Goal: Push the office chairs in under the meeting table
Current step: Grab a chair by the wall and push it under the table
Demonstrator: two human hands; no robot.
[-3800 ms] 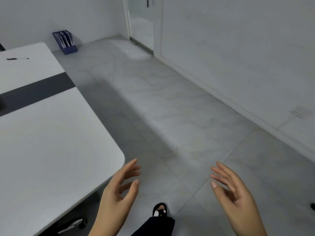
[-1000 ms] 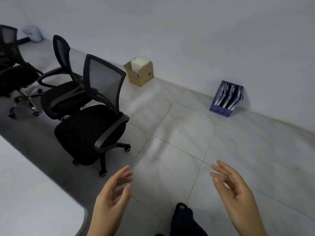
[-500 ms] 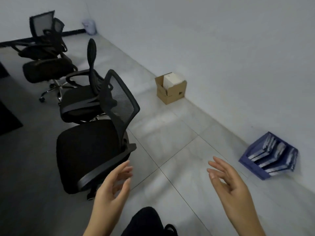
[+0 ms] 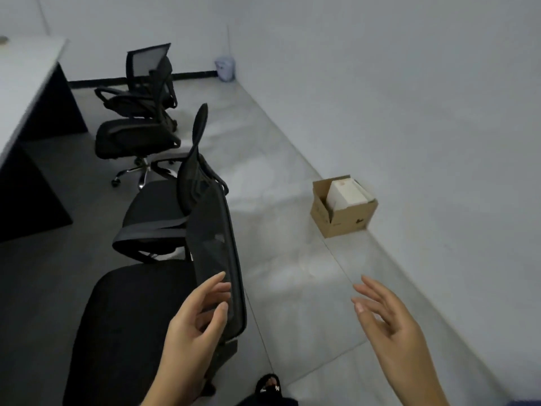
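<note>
Left hand in a wide, empty grip beside the nearest office chair backrest (contact unclear); right hand spread, empty.

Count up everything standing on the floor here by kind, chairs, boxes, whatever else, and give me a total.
Black office chairs: 4, nearest, second, third, farthest
Cardboard box: 1
Small pale bin in the corner: 1
Meeting table: 1
Total: 7
Neither the left hand nor the right hand holds anything.
</note>
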